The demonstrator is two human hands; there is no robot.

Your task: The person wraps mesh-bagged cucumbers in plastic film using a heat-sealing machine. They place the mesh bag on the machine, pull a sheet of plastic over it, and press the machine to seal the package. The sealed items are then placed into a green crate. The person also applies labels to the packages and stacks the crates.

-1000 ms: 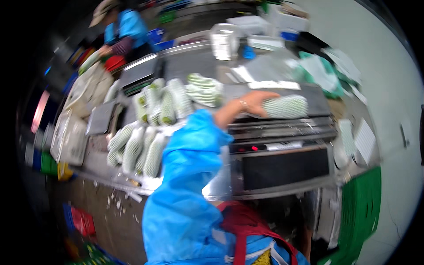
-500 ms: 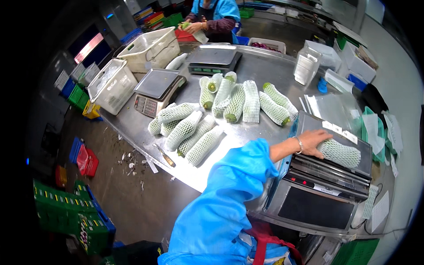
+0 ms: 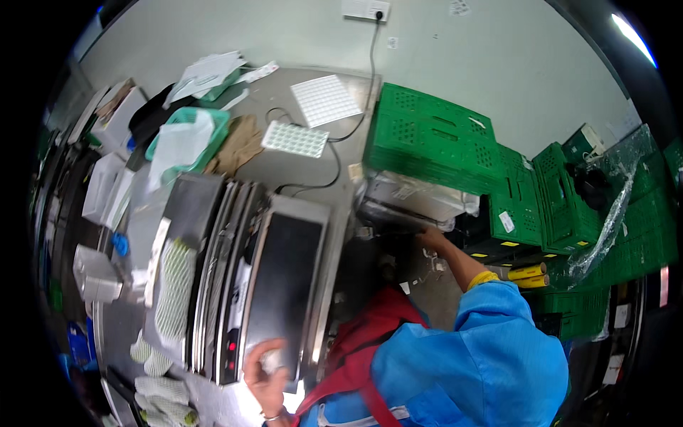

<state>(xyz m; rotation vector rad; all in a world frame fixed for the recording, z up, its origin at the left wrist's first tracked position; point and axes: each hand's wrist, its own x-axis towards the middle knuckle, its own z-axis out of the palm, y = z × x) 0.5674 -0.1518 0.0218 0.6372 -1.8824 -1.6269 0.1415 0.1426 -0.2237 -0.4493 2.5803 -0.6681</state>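
Note:
My left hand (image 3: 265, 377), with a bracelet at its wrist, hovers by the near end of the dark plate on the film-wrapping machine (image 3: 281, 277). Its fingers curl round a small pale thing, too blurred to name. My right hand (image 3: 431, 240) reaches down beyond the machine's table edge, beside a shiny silvery box-like thing (image 3: 409, 199); its fingers are blurred and partly lost against the dark. A long green vegetable in a white foam net (image 3: 175, 288) lies on the machine's far flat part, with neither hand on it.
Stacked green crates (image 3: 434, 139) stand against the wall on the right. A black cable (image 3: 371, 78) runs from a socket down to the table, past white label sheets (image 3: 326, 99). A teal basket (image 3: 186, 142) holds papers. More netted vegetables (image 3: 163, 398) lie lower left.
The view has swung right. My left hand has left the netted vegetable and come back to the machine's near side. My right hand has come into view, reaching low.

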